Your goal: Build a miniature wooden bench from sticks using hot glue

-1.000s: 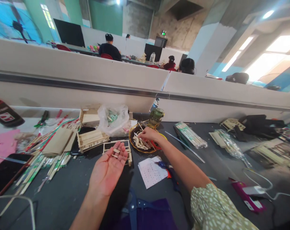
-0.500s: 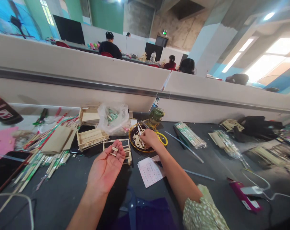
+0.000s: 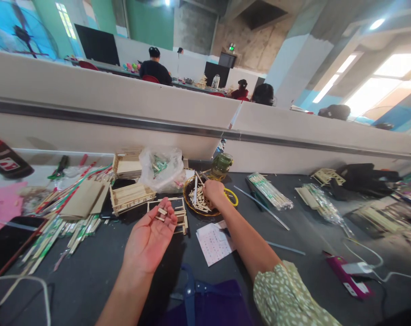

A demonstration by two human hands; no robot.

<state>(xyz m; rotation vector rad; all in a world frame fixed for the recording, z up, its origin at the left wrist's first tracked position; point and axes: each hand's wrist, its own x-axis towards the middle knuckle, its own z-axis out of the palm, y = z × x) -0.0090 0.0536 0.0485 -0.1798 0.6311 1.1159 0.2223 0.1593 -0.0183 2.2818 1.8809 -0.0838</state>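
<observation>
Palm up, my left hand (image 3: 151, 237) cups a few short pieces of wooden stick (image 3: 162, 212) on its curled fingers. Beneath and behind that hand stands a small frame of glued sticks (image 3: 181, 213), partly hidden by it. My right hand (image 3: 214, 191) reaches into a round amber basket (image 3: 188, 206) of short cut sticks (image 3: 199, 199). Its fingers are pinched together at the heap; what is between them is hidden. A thin light stick (image 3: 199, 178) slants up beside its fingertips. A white slim tool (image 3: 195, 192) lies in the basket, and yellow scissor handles (image 3: 232, 197) show to its right.
A patterned paper (image 3: 214, 244) lies before the basket, and blue-handled pliers (image 3: 189, 290) nearer me. A green glass jar (image 3: 222, 164) stands behind. Stick trays (image 3: 132, 199), a plastic bag (image 3: 160, 170) and loose sticks are leftward; packed sticks (image 3: 270, 192) rightward. A low partition (image 3: 178, 102) rises behind.
My right hand has shifted slightly right and up within the basket, uncovering more cut sticks. A thin stick now slants near its fingertips. My left hand stays put with its pieces.
</observation>
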